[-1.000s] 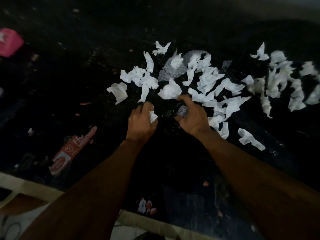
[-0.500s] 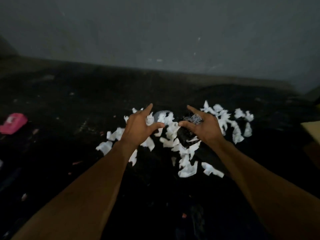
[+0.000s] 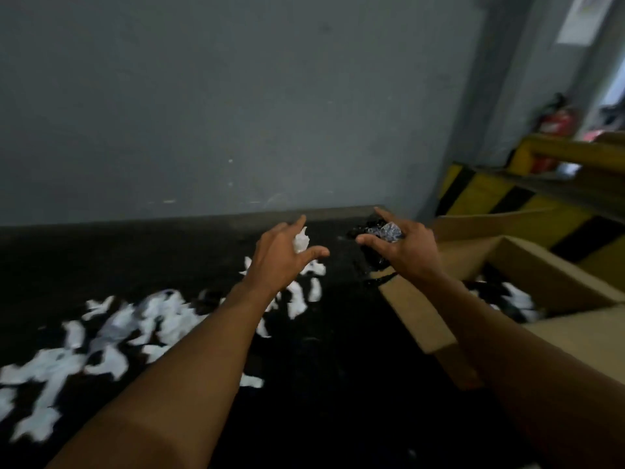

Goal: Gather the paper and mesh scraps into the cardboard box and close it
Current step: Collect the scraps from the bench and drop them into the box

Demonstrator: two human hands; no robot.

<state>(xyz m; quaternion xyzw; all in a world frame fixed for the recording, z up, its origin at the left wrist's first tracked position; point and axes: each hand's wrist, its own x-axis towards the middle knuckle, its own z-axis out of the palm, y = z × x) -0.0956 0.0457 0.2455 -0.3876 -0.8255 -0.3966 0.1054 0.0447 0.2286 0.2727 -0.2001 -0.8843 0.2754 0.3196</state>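
Note:
My left hand (image 3: 282, 257) is raised above the dark floor and holds a crumpled white paper scrap (image 3: 301, 241) against its palm, forefinger and thumb spread. My right hand (image 3: 404, 252) holds a shiny mesh scrap (image 3: 389, 231) with dark mesh hanging under it, just left of the open cardboard box (image 3: 548, 282). Inside the box lie white and dark scraps (image 3: 507, 299). Many white paper scraps (image 3: 111, 333) are strewn over the floor at the left and under my left arm.
A grey wall (image 3: 236, 113) rises right behind the floor. Yellow and black striped barriers (image 3: 490, 194) stand behind the box, with a red fire extinguisher (image 3: 558, 120) beyond them. The box's near flap (image 3: 419, 316) lies open toward the scraps.
Both hands lifted off the scrap pile and swung right toward the box, each carrying a scrap. The view turned right, so the box and barriers came into sight.

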